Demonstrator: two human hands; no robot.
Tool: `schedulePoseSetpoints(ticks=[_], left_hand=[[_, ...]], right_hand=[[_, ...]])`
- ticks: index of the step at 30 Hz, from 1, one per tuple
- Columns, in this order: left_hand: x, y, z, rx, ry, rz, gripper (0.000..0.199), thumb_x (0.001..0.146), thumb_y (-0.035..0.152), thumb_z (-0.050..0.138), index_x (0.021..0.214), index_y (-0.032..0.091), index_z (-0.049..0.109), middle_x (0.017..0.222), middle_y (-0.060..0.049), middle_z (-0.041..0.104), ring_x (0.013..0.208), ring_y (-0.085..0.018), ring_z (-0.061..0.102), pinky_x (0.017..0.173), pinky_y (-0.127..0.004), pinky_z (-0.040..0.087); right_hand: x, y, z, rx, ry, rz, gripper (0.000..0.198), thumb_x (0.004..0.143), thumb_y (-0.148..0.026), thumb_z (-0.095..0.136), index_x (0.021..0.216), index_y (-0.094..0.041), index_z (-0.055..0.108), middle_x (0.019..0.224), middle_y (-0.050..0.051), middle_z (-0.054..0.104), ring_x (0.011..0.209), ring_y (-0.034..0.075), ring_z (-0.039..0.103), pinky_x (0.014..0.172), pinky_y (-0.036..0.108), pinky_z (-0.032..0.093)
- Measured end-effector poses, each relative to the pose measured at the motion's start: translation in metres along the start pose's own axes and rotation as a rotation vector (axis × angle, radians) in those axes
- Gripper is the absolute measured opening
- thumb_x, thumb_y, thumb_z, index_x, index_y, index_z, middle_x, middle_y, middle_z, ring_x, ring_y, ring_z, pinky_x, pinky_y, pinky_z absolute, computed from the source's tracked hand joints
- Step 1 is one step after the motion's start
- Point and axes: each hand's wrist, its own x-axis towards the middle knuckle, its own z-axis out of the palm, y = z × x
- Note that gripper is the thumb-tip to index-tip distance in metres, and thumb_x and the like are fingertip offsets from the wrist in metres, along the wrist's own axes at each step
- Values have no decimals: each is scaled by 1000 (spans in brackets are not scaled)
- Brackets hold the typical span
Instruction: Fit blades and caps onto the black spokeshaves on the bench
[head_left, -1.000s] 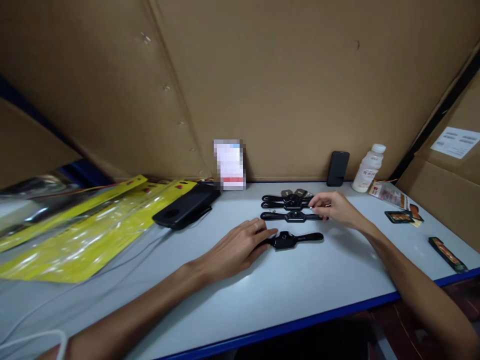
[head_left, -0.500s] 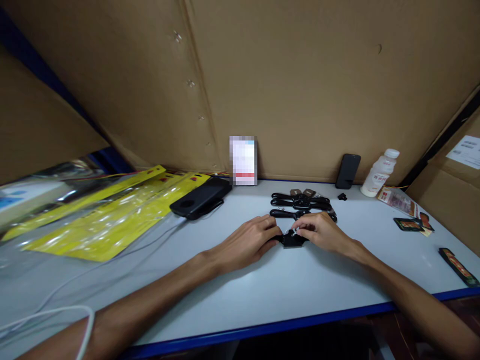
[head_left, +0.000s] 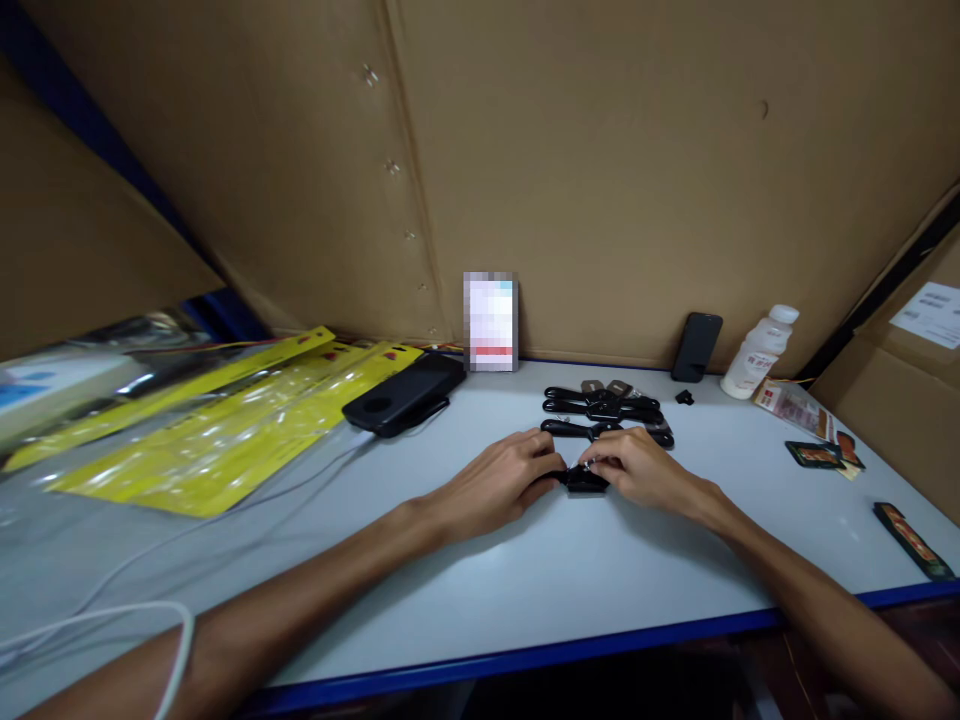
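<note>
At the middle of the table a black spokeshave (head_left: 587, 481) lies between my hands, its flat body facing up. My left hand (head_left: 514, 472) is closed round its left handle, which the fingers mostly cover. With thumb and fingertips together, my right hand (head_left: 636, 466) pinches a small shiny metal piece at the top of the body; it looks like a screw or nut, but is too small to tell. Just behind the hands more black spokeshaves (head_left: 566, 408) lie side by side, and small dark flat metal plates (head_left: 592, 387) rest beyond them.
Yellow-edged clear plastic bags (head_left: 247, 430) and a black device (head_left: 405, 393) with a white cable lie at left. A lit screen (head_left: 491, 320) leans on the cardboard wall (head_left: 600, 180). A phone (head_left: 697, 347), a bottle (head_left: 760, 352) and small cards (head_left: 814, 454) are at right.
The view has shifted slightly. My right hand's fingertips have come a little lower and closer over the spokeshave's body. My left hand keeps its hold on the handle.
</note>
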Motion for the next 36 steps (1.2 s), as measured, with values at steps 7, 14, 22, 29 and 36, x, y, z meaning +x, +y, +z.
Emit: schedulePoseSetpoints(ticks=[7,14,22,29,36], left_hand=[[4,7,11,13,41,-112,41,95,50,68,121,19,62,111,-10,63,103,-30,60,88,-44,51],[18,16,12,61,-66,-195,26,93,35,72,112,19,65,104,-7,62,96,-27,61,82,-39,50],[14,15,13,26,-65,-191,19,94,32,72,104,19,64,98,-6,63,90,-26,60,77,-37,48],[9,14,15,-9,-37,-137,28,99,47,65,107,20,63,99,-6,63,87,-25,58,74,-37,45],[9,15,13,-96,-17,-168,21,99,40,66,99,20,59,96,-4,62,85,-24,57,74,-36,43]], right_hand=[[8,10,0,217,-29,152,25,83,-5,62,97,-18,78,72,0,72,68,15,63,68,27,44],[27,28,-7,648,-238,273,13,73,-10,62,81,-17,69,60,-4,65,50,10,52,51,23,40],[21,27,9,728,-97,323,9,71,-9,67,71,-18,66,63,-1,66,58,13,58,54,24,40],[16,15,13,587,4,295,19,82,-14,72,68,-19,59,65,-3,59,63,12,51,60,25,36],[11,8,10,415,5,258,17,87,-12,65,74,-20,58,65,-3,57,64,13,49,60,27,35]])
